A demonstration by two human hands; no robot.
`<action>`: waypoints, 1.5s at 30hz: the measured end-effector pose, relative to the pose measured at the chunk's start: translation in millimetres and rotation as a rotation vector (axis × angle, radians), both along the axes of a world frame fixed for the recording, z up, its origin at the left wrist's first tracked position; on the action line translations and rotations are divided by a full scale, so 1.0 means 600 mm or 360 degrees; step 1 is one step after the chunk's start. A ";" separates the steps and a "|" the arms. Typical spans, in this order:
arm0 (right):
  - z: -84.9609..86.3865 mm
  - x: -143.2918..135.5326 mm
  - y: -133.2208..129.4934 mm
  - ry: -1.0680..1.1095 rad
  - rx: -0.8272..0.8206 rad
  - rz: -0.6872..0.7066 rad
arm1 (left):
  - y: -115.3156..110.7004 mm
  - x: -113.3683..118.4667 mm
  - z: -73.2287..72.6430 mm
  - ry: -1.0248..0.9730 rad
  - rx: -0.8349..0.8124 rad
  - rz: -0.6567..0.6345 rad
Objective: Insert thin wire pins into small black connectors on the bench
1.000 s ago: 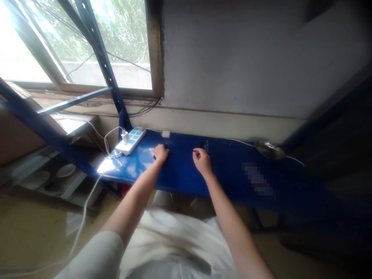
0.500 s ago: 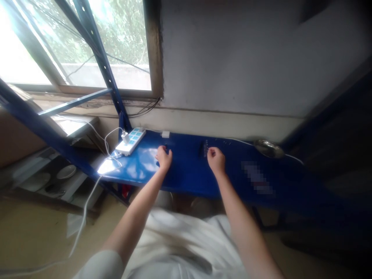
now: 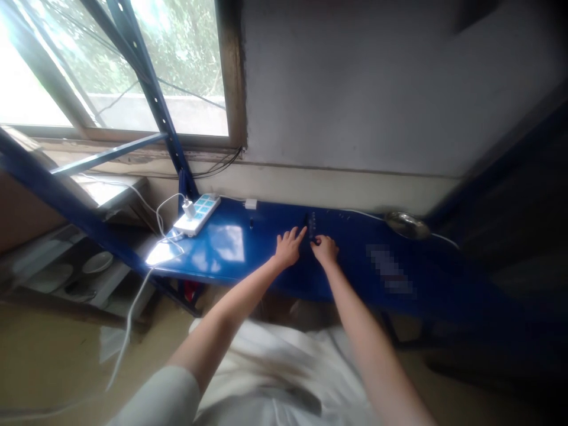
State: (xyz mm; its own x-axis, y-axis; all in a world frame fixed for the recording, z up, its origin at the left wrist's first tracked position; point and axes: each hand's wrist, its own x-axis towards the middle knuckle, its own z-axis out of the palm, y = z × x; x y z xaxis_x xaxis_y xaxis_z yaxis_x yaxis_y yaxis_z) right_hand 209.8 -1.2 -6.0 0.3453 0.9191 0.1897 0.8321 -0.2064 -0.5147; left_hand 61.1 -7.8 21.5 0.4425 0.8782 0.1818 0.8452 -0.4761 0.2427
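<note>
On the blue table (image 3: 266,266), a small clear strip-like item (image 3: 312,222) lies near the middle. My right hand (image 3: 325,249) is at its near end, thumb and fingers pinched together; what they hold, if anything, is too small to name. My left hand (image 3: 289,246) is just left of the strip, palm down with fingers spread, holding nothing. A thin dark object lies by its index fingertip, partly hard to make out. A small dark item (image 3: 251,223) rests on the table farther left.
At the table's left end stands a white power strip (image 3: 199,215) with a plug and cable. A white adapter (image 3: 251,204) sits at the back edge. A shiny metal lamp or dish (image 3: 407,225) is at the back right. Blue metal posts (image 3: 155,100) rise at left.
My left hand has moved right from the small dark item towards the strip, its fingers now spread. My right hand has shifted slightly nearer and left, to the strip's near end.
</note>
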 end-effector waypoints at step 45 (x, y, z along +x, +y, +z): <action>0.053 -0.106 -0.011 -0.0366 0.0303 0.0350 | -0.006 -0.093 0.062 -0.0544 0.0398 0.0167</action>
State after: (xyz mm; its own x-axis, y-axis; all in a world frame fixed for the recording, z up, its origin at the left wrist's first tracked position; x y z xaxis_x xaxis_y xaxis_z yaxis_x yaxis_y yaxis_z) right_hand 146.3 -7.8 25.6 0.0721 0.9073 0.4143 0.9443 0.0716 -0.3212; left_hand 5.2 -11.5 58.8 0.2309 0.8253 0.5153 0.7833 -0.4718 0.4048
